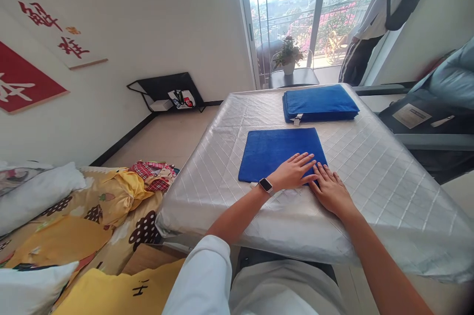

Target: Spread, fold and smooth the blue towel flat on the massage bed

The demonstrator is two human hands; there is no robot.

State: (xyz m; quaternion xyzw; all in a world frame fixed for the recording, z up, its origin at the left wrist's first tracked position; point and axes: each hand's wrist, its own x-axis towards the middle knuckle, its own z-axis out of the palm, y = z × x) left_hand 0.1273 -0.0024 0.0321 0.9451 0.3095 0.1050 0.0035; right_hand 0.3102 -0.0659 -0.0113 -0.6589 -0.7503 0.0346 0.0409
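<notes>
A folded blue towel lies flat on the silver quilted table cover. My left hand, with a watch on its wrist, rests flat on the towel's near right corner, fingers stretched out. My right hand lies flat beside it at the towel's near edge, fingers spread, touching the left hand's fingertips. Farther back sits a stack of folded blue towels.
A bed with yellow patterned bedding and white pillows is at the left. A black rack stands against the wall. A potted plant sits on a small table by the balcony door. Clothes hang at the right.
</notes>
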